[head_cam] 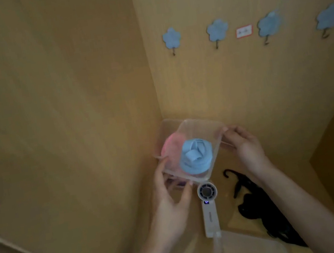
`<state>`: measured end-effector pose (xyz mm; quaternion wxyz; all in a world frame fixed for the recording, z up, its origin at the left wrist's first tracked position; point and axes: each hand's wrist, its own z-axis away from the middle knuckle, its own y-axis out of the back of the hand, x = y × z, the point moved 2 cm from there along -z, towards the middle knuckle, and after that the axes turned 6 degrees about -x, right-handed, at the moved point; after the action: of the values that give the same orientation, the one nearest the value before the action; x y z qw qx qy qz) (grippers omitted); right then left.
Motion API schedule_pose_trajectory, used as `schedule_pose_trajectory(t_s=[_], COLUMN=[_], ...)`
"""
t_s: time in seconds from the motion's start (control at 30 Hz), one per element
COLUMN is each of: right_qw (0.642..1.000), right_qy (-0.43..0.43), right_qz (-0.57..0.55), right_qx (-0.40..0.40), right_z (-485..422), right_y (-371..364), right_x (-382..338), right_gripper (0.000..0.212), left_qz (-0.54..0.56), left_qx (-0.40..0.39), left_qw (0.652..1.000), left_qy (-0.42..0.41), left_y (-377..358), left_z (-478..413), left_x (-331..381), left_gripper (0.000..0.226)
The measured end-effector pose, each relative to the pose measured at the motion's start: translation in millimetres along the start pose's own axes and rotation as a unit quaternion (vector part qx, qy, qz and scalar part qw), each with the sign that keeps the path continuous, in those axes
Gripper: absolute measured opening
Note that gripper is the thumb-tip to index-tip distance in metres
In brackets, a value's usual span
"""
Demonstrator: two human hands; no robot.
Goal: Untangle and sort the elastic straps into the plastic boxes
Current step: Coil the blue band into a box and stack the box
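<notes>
I see the fingers (160, 171) of the left hand (172, 202) curled round the clear box's (197, 128) near edge. The right hand (245, 146) pinches its right rim. The box holds a coiled blue strap (195, 154). A pink strap (170, 147) sits in the box beneath (163, 131), and black straps (257, 208) lie on the bench (219, 168) beside a small fan (206, 192).

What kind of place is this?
Probably a home nook or wardrobe corner: tan wooden panel walls, blue flower-shaped wall hooks, and a small white handheld fan.

Strap coil (195, 154) in box (203, 125), fan (209, 209) before it, loose straps (254, 204) right of fan
</notes>
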<state>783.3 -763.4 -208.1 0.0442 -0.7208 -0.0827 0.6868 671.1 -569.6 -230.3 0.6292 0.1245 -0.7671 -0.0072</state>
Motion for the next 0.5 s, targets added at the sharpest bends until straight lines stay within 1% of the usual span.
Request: schedule_pose_trajectory(t_s=[0.07,0.17,0.27,0.33,0.4,0.5], right_qw=[0.999,0.998,0.998,0.998,0.999,0.996], right_qy=[0.011,0.023,-0.007,-0.020,-0.014,0.020], right_qz=[0.006,0.025,-0.025,-0.034,0.014,0.085], right_qx=[-0.034,-0.055,-0.052,-0.054,-0.046,-0.033], right_z=[-27.6,-68.1,-102.3,-116.4,-118.5,-110.1], right_y=[-16.1,-38.0,-50.2,-54.0,-56.3,-59.6], right_x=[-9.2,-10.0,-1.1,6.9,15.7,24.1], right_gripper=[0.023,0.025,0.040,0.039,0.034,0.032], left_qz=[-0.011,-0.066,-0.125,-0.164,-0.192,-0.218], left_qx=[0.033,0.078,0.106,0.116,0.106,0.054], left_qw=[0.999,0.995,0.986,0.979,0.976,0.974], left_qy=[0.002,-0.011,-0.014,-0.009,0.008,0.036], left_y=[2.1,2.3,2.3,2.8,1.4,-4.7], left_z=[-22.8,-56.1,-81.5,-91.5,-94.5,-86.1], left_x=[6.1,12.2,8.2,7.9,7.5,9.4], left_gripper=[0.066,0.067,0.068,0.068,0.073,0.092])
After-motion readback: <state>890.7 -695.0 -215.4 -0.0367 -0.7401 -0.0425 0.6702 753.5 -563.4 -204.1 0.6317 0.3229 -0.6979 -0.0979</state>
